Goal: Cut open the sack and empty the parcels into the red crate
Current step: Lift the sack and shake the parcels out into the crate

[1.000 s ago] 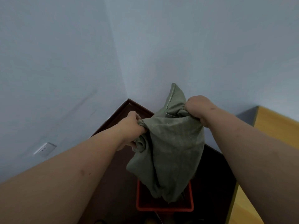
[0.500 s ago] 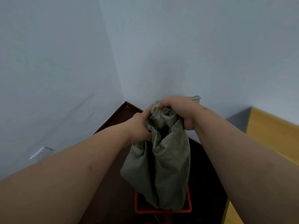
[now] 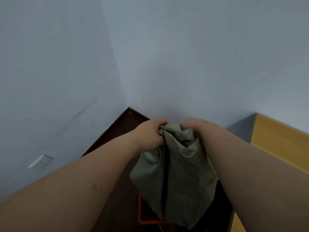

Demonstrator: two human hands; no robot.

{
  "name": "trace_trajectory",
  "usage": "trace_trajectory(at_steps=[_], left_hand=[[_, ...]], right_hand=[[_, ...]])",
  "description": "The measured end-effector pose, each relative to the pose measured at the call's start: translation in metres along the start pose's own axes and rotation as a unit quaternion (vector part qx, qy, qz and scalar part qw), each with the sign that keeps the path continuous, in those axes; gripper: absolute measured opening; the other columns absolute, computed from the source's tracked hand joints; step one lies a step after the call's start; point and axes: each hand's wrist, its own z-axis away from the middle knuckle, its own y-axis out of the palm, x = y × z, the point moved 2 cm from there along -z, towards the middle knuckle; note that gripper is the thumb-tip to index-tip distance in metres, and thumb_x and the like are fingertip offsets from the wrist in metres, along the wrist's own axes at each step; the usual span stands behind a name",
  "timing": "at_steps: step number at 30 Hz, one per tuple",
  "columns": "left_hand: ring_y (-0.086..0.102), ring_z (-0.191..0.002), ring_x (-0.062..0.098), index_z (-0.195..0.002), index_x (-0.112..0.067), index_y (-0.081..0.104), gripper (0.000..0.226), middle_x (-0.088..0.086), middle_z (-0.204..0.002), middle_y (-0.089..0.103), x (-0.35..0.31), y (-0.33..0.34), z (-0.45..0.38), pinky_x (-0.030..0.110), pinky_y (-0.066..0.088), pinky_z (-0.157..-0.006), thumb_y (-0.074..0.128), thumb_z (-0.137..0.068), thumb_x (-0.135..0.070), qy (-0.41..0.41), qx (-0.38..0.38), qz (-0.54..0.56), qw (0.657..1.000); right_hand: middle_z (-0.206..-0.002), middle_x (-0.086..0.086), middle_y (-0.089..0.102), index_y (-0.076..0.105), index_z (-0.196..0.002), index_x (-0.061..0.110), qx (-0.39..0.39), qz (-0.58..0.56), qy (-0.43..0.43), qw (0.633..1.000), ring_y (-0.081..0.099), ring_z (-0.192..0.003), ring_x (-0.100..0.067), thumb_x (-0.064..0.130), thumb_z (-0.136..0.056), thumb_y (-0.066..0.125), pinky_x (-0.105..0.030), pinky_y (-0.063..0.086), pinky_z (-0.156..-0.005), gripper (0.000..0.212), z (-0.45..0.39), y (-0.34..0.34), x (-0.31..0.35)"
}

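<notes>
A limp grey-green woven sack [image 3: 173, 180] hangs in front of me, bunched at its top. My left hand [image 3: 148, 133] is clenched on the left part of the bunched top and my right hand [image 3: 195, 126] on the right part, knuckles almost touching. The sack's lower end droops over the red crate [image 3: 142, 216] on the floor and hides most of it; only the crate's left wall and front corner show. No parcels are visible.
I face a room corner with pale blue walls. Dark brown floor [image 3: 117, 190] with a skirting board runs below. A white wall socket [image 3: 41, 161] sits low on the left wall. A yellow wooden surface [image 3: 277, 139] stands at the right.
My hands came together from about a sack-width apart, gathering the sack's top into one bunch. The sack now hangs narrower and lower over the crate.
</notes>
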Motion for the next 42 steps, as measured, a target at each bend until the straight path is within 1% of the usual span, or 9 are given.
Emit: trace_trajectory(at_steps=[5, 8, 13, 17, 22, 29, 35, 39, 42], left_hand=[[0.064, -0.092, 0.019, -0.11, -0.019, 0.058, 0.032, 0.004, -0.101, 0.067, 0.008, -0.017, 0.003, 0.031, 0.054, -0.075, 0.07, -0.08, -0.014, -0.049, -0.034, 0.022, 0.998], [0.069, -0.088, 0.023, -0.102, -0.016, 0.065, 0.024, 0.008, -0.095, 0.072, 0.002, -0.026, 0.006, 0.032, 0.056, -0.07, 0.07, -0.079, -0.007, -0.06, -0.015, 0.069, 0.996], [0.066, -0.071, 0.017, -0.089, -0.017, 0.067, 0.025, 0.004, -0.08, 0.07, -0.018, -0.029, 0.013, 0.02, 0.049, -0.051, 0.066, -0.079, 0.006, -0.06, 0.003, 0.144, 0.988], [0.063, -0.073, 0.024, -0.082, -0.015, 0.062, 0.019, 0.01, -0.078, 0.066, -0.016, -0.038, 0.014, 0.026, 0.05, -0.059, 0.066, -0.078, 0.003, -0.067, -0.156, 0.213, 0.962], [0.063, -0.077, 0.028, -0.081, -0.019, 0.063, 0.017, 0.013, -0.085, 0.066, -0.022, -0.049, 0.014, 0.038, 0.052, -0.069, 0.063, -0.08, -0.001, -0.081, -0.19, 0.224, 0.952], [0.066, -0.082, 0.026, -0.088, -0.018, 0.067, 0.016, 0.01, -0.091, 0.07, -0.046, -0.045, 0.017, 0.033, 0.055, -0.068, 0.061, -0.081, -0.004, -0.028, -0.167, 0.169, 0.971], [0.066, -0.099, 0.033, -0.12, -0.013, 0.058, 0.048, 0.017, -0.112, 0.067, -0.061, -0.07, 0.033, 0.05, 0.056, -0.087, 0.062, -0.078, 0.009, -0.032, -0.106, 0.18, 0.977], [0.067, -0.098, 0.013, -0.131, -0.03, 0.044, 0.075, -0.004, -0.113, 0.066, -0.073, -0.064, 0.039, 0.031, 0.059, -0.068, 0.078, -0.071, -0.001, -0.012, -0.03, 0.173, 0.984], [0.069, -0.087, 0.005, -0.12, -0.026, 0.054, 0.056, -0.007, -0.103, 0.07, -0.083, -0.064, 0.037, 0.022, 0.056, -0.064, 0.078, -0.073, -0.007, 0.055, -0.116, 0.133, 0.983]], right_hand=[[-0.074, -0.018, 0.061, 0.06, -0.072, 0.002, -0.055, -0.082, -0.063, 0.993, 0.06, -0.066, -0.03, 0.003, -0.088, 0.051, -0.034, 0.046, -0.064, 0.018, 0.014, -0.024, 0.007], [-0.062, -0.01, 0.058, 0.057, -0.063, 0.01, -0.043, -0.097, -0.09, 0.99, 0.056, -0.056, -0.024, 0.013, -0.086, 0.058, -0.032, 0.048, -0.063, 0.023, 0.022, -0.042, 0.013], [-0.063, -0.003, 0.049, 0.051, -0.06, 0.016, -0.062, -0.086, -0.103, 0.989, 0.042, -0.052, -0.019, 0.023, -0.085, 0.054, -0.029, 0.035, -0.056, 0.026, 0.031, -0.056, -0.001], [-0.075, -0.007, 0.058, 0.07, -0.088, 0.008, -0.008, -0.329, -0.113, 0.937, 0.055, -0.06, -0.019, 0.038, -0.076, 0.069, -0.03, 0.046, -0.064, 0.032, 0.032, -0.06, 0.0], [-0.124, 0.004, 0.066, 0.068, -0.117, 0.022, 0.104, -0.08, -0.125, 0.983, 0.055, -0.12, -0.017, 0.06, -0.042, 0.087, -0.038, 0.033, -0.113, 0.087, 0.045, -0.058, -0.003], [-0.121, -0.013, 0.065, 0.064, -0.122, 0.01, -0.087, 0.107, -0.134, 0.981, 0.062, -0.109, -0.032, 0.028, -0.081, 0.073, -0.046, 0.05, -0.098, 0.045, 0.066, -0.05, 0.012], [-0.111, -0.012, 0.065, 0.063, -0.11, 0.01, -0.163, -0.043, -0.252, 0.953, 0.062, -0.103, -0.03, 0.024, -0.09, 0.057, -0.047, 0.053, -0.094, 0.025, 0.089, -0.063, 0.042], [-0.108, -0.012, 0.067, 0.062, -0.106, 0.014, -0.212, -0.143, -0.288, 0.923, 0.064, -0.101, -0.033, 0.029, -0.079, 0.057, -0.051, 0.054, -0.09, 0.031, 0.09, -0.057, 0.061], [-0.105, -0.017, 0.067, 0.059, -0.1, 0.01, -0.155, -0.216, -0.332, 0.905, 0.067, -0.099, -0.034, 0.026, -0.074, 0.065, -0.053, 0.057, -0.085, 0.031, 0.105, -0.051, 0.082]])
